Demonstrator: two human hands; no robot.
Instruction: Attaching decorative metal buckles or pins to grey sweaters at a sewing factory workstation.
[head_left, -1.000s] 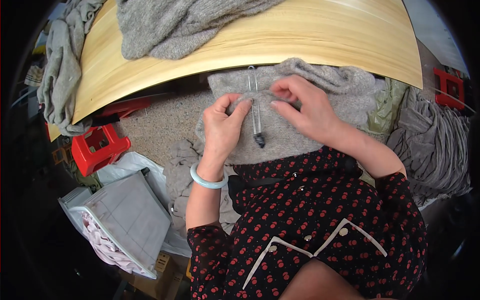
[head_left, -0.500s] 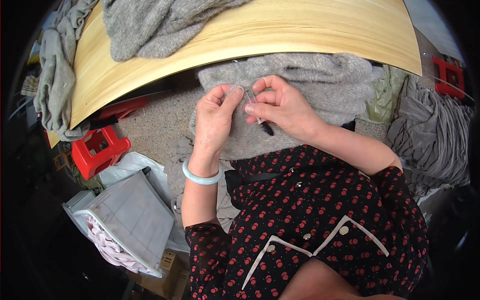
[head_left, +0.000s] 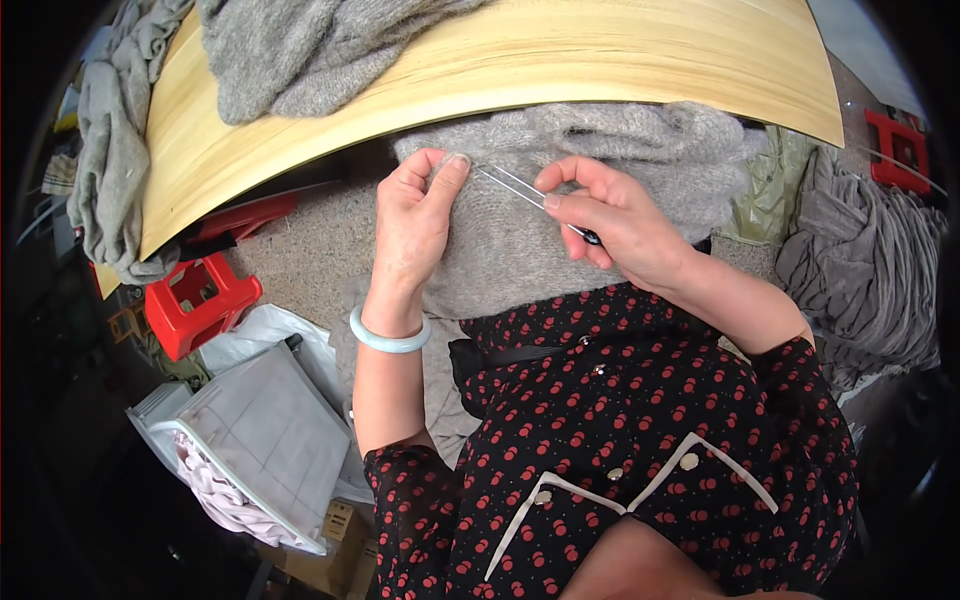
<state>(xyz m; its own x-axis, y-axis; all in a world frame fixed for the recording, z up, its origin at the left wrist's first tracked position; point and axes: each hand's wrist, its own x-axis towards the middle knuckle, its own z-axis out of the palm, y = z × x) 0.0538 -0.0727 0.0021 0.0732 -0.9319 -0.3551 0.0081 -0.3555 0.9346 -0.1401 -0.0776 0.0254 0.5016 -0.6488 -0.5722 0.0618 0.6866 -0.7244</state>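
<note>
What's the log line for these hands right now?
left hand: pinching grey knit | right hand: gripping thin metal tool | tool: over knit

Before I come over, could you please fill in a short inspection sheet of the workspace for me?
Surface: wood-grain table; gray cloth lies on it, and draped cloth hangs over its left edge.
Job's things: gray knit across the lap; slim metal tool above it.
Clutter: at left, red stool, gray bin holding pink cloth; at right, green bag, cloth heap.
Hands: right hand grips the tool; left hand has thumb and forefinger together by the knit, anything pinched too small to tell.
Cables: thin pale strand at far right; cannot tell whether a cable.
Surroundings: speckled floor; second red stool at far right.
</note>
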